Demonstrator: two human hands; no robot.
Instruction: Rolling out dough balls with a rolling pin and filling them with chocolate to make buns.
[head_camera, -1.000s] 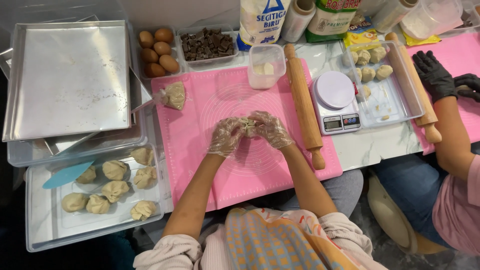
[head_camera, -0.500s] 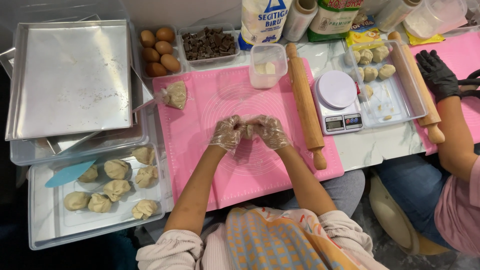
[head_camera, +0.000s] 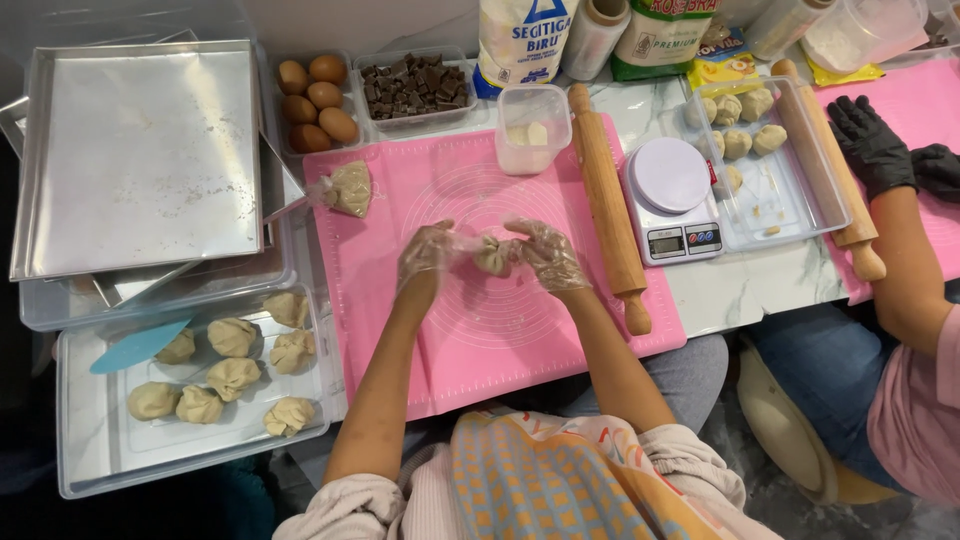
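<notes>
Both my hands wear thin clear plastic gloves and meet over the middle of a pink silicone mat (head_camera: 500, 330). A beige dough ball (head_camera: 493, 256) sits between them. My right hand (head_camera: 545, 252) pinches its right side, my left hand (head_camera: 425, 254) holds its left side with the fingertips. The dough is gathered into a pleated pouch. A piping bag of beige filling (head_camera: 350, 188) lies on the mat's upper left corner. A wooden rolling pin (head_camera: 607, 205) lies along the mat's right edge.
A clear tray (head_camera: 95, 445) at left holds several shaped dough pieces and a blue scraper (head_camera: 137, 345). Metal baking sheets (head_camera: 140, 155), eggs (head_camera: 315, 100), chocolate chunks (head_camera: 412, 85), a small plastic tub (head_camera: 533, 128) and a kitchen scale (head_camera: 675, 200) stand around. A co-worker's black-gloved hands (head_camera: 885, 150) work at right.
My hands have moved slightly up the mat and drawn a little apart, showing the dough ball between the fingertips. The co-worker's gloved hands shifted a little.
</notes>
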